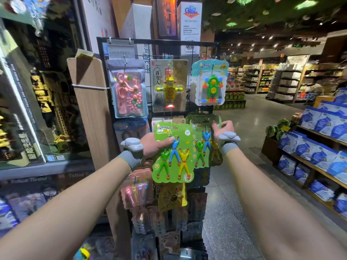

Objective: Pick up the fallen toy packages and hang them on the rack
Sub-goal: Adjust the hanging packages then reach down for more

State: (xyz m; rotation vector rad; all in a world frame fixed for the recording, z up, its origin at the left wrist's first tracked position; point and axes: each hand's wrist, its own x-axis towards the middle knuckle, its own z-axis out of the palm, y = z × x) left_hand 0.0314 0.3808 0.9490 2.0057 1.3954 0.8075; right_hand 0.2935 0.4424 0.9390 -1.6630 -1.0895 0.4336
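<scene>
Head view, green package [174, 158] gripped by left hand [153, 145]

Head-height, forward-down (near the rack [99, 53])

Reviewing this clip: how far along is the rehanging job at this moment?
Done: matching green packages already hang on the rack. In hand: the left hand grips one green figure package, not yet hooked, while the right hand holds the hanging ones near their top. Left: hooking this package. Whether more lie on the floor cannot be told.
</scene>
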